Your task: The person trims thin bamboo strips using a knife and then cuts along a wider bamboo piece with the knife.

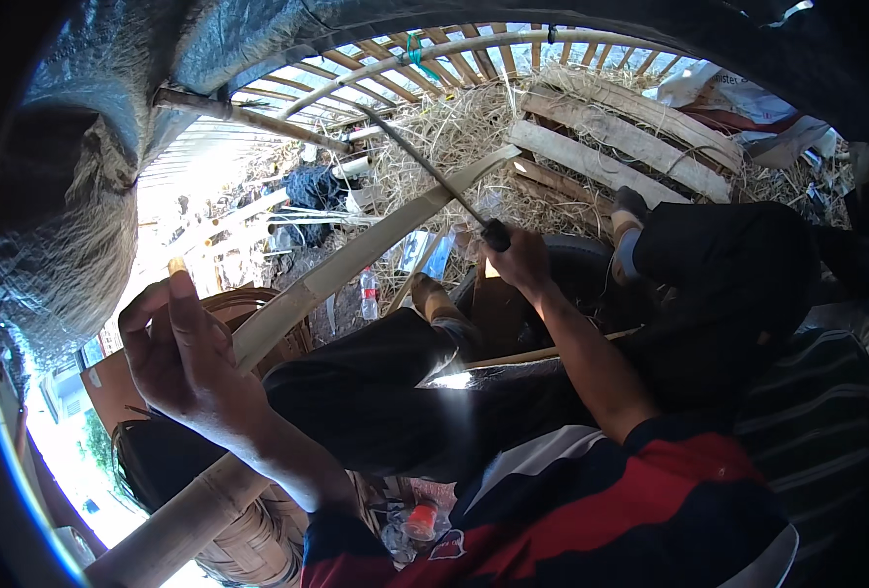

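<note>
A long, pale split-bamboo strip (356, 253) slants from my left hand up toward the far middle. My left hand (187, 351) is around its near end, with one finger raised and the others curled; part of the grip is hidden. My right hand (521, 263) is closed round the dark handle of a long, narrow-bladed knife (417, 155). The blade points away to the left and crosses the strip near its far end. Whether the edge touches the bamboo, I cannot tell.
Dry shavings (464, 127) cover the ground ahead, beside wooden slats (601, 157) at the far right. A black round tub or tyre (576, 294) lies between my feet. A plastic bottle (369, 294) stands left of centre. A thick bamboo pole (179, 519) crosses the lower left.
</note>
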Available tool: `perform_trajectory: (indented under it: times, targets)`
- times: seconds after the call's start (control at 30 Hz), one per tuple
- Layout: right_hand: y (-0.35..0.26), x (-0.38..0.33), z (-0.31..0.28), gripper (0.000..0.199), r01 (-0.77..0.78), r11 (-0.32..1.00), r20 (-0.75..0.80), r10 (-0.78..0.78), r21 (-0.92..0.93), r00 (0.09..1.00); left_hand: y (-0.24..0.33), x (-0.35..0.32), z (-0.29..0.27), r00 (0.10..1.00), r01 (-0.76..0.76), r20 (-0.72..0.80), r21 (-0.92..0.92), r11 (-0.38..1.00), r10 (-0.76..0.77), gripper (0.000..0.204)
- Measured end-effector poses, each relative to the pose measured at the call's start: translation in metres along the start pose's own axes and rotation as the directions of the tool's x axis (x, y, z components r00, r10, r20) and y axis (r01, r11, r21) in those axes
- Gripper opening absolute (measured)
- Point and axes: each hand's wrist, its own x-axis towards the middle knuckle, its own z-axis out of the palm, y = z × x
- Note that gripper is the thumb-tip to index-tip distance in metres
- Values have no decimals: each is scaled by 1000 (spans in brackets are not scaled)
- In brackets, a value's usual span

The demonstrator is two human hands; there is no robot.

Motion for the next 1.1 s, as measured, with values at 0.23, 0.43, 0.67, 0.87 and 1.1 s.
perform_trajectory:
  times: [0.23, 0.43, 0.67, 0.87, 1.1]
  targets:
    - [33, 7, 1, 24, -191, 978, 17, 194, -85, 981, -8, 2, 0, 999, 29, 23, -45, 999, -28, 9]
    - [8, 3, 1, 28, 32, 999, 34, -32, 5, 999, 1, 2, -2, 1000, 19, 25, -11, 1000, -19, 9]
    - [72, 16, 15, 24, -170, 985, -39, 169, -39, 985, -8, 7, -1, 999, 20, 29, -20, 1000, -19, 8]
    - [18, 6, 7, 31, -3, 997, 57, -1, 76, 998, -5, 11, -2, 1000, 1, 29, 20, 1000, -2, 11]
    - [149, 12, 7, 41, -495, 841, -74, 491, -218, 868, -9, 15, 8, 1000, 7, 17, 11, 1000, -7, 10]
